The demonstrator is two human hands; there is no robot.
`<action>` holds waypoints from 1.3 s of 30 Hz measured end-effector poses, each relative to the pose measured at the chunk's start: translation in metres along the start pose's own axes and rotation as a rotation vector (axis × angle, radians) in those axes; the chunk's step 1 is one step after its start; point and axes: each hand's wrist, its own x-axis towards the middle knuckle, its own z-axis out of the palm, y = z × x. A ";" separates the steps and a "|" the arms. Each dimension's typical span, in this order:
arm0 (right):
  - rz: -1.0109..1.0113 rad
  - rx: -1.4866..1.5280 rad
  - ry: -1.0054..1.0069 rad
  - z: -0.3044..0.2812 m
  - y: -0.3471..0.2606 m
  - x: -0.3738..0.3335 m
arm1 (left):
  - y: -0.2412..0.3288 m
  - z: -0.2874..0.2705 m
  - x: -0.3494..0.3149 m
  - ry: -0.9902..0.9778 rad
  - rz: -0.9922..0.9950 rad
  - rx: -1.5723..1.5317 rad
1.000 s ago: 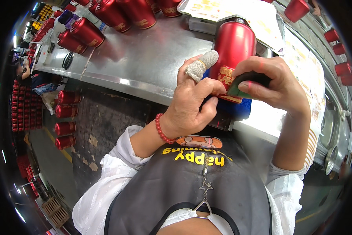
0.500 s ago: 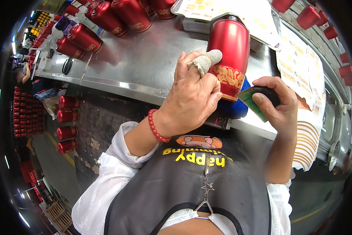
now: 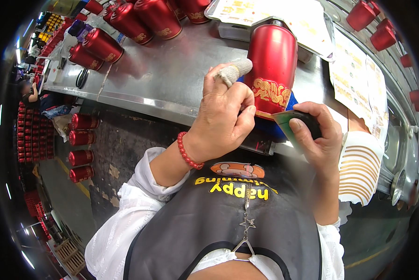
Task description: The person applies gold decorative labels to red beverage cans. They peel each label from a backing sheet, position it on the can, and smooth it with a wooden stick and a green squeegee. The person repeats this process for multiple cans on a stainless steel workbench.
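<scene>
A glossy red bottle with a gold pattern around its lower part lies with its base toward me and its dark neck away. It rests over a blue cloth. My left hand, a pale knitted cover on one finger, is closed at the left of the bottle's base. Thumb and forefinger are pressed together there; whatever they pinch is too hidden to name. In my right hand is a scraper with a black grip and a flat greenish blade, its tip at the right of the base edge.
Several red bottles stand at the back left of the metal table. Behind the bottle is a tray with printed sheets. More sheets and gold-striped white strips lie at the right. Further right, red bottles hang in a line.
My left hand has shifted slightly left. My right hand has brought the scraper left, closer to the bottle's base edge. The red bottles at the far right have moved along.
</scene>
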 end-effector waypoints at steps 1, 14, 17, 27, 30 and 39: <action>-0.013 -0.024 -0.004 0.002 -0.002 0.001 | -0.001 0.000 -0.002 0.009 -0.013 -0.002; 0.069 -0.080 0.082 0.004 -0.014 0.002 | -0.006 0.022 -0.036 0.305 0.383 0.171; 0.051 -0.095 0.116 0.004 -0.002 -0.009 | -0.013 0.029 -0.039 0.292 0.405 0.242; -0.104 0.133 0.093 0.022 0.012 -0.022 | -0.013 0.026 -0.021 0.125 -0.122 -0.228; -0.134 0.036 0.082 0.022 0.010 -0.021 | -0.008 0.026 -0.022 0.108 -0.199 -0.298; -0.300 -0.157 0.134 0.032 0.022 -0.027 | -0.008 0.026 -0.022 0.096 -0.198 -0.264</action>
